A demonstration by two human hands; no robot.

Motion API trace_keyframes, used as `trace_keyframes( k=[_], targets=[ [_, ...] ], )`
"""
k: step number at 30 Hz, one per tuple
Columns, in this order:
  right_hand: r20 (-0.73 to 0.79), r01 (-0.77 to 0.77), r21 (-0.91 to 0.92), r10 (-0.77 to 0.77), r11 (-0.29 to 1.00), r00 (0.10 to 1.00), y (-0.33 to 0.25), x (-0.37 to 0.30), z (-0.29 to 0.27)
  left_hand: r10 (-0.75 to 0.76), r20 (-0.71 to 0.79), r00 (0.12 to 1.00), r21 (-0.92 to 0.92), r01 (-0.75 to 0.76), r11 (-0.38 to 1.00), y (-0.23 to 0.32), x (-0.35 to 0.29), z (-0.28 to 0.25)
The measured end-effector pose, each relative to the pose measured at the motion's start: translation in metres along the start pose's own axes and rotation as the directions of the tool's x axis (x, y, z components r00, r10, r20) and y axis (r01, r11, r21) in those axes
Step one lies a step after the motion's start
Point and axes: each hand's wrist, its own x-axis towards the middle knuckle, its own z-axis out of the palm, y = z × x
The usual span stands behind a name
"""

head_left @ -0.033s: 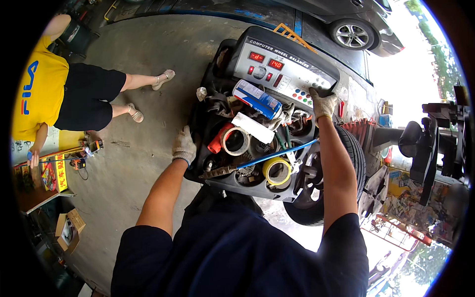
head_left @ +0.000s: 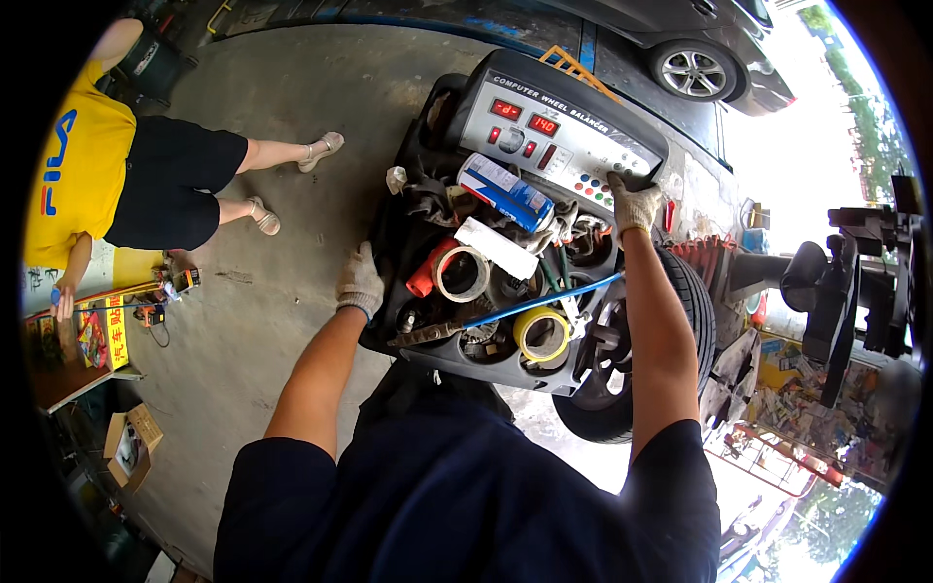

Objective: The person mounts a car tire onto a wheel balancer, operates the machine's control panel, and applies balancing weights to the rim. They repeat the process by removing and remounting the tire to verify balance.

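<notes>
I stand over a wheel balancer with a grey control panel (head_left: pixel 539 146) and lit red displays. My gloved left hand (head_left: pixel 360 279) is closed on the left edge of its black tool tray (head_left: pixel 398 364). My gloved right hand (head_left: pixel 637 204) touches the panel's lower right corner, near the coloured buttons, fingers apart. A wheel with a tyre (head_left: pixel 692 301) is at the machine's right side, beneath my right forearm. The tray holds a blue and white spray can (head_left: pixel 505 191), a white box (head_left: pixel 496 248), tape rolls (head_left: pixel 542 335), a red cylinder (head_left: pixel 421 282) and a blue-handled tool (head_left: pixel 496 317).
A person (head_left: pixel 165 185) in a yellow shirt and black shorts stands on the left, by a low table (head_left: pixel 83 389). An open cardboard box (head_left: pixel 146 428) lies on the floor. A dark car (head_left: pixel 680 44) is parked at the back right. Black machinery (head_left: pixel 836 272) stands at the right.
The view has shifted very slightly. My hands keep their places on the tray edge and the panel.
</notes>
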Motion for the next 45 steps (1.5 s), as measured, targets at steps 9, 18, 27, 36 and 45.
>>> trace_keyframes(
  k=[9,18,27,36,45],
  targets=[
    [0.051,-0.036,0.063,0.032,0.997,0.998,-0.013,-0.008,0.000,-0.007,0.000,1.000,0.006,0.007,1.000,-0.006,-0.003,0.001],
    [0.050,-0.005,0.092,0.000,0.996,0.999,0.005,0.007,0.005,0.002,-0.024,1.000,-0.009,-0.002,1.000,-0.001,0.000,0.001],
    [0.097,-0.090,-0.012,0.091,0.996,0.991,0.001,0.011,0.011,0.021,-0.071,0.997,-0.017,-0.022,1.000,-0.007,-0.004,0.008],
    [-0.042,-0.012,-0.032,0.011,0.999,0.999,-0.001,0.001,0.006,-0.003,-0.051,0.999,-0.007,0.003,1.000,0.000,0.004,-0.003],
    [0.200,-0.044,0.037,0.036,0.998,0.979,0.014,-0.017,-0.003,0.019,-0.058,0.998,-0.010,-0.020,1.000,-0.005,-0.001,0.003]
  ],
)
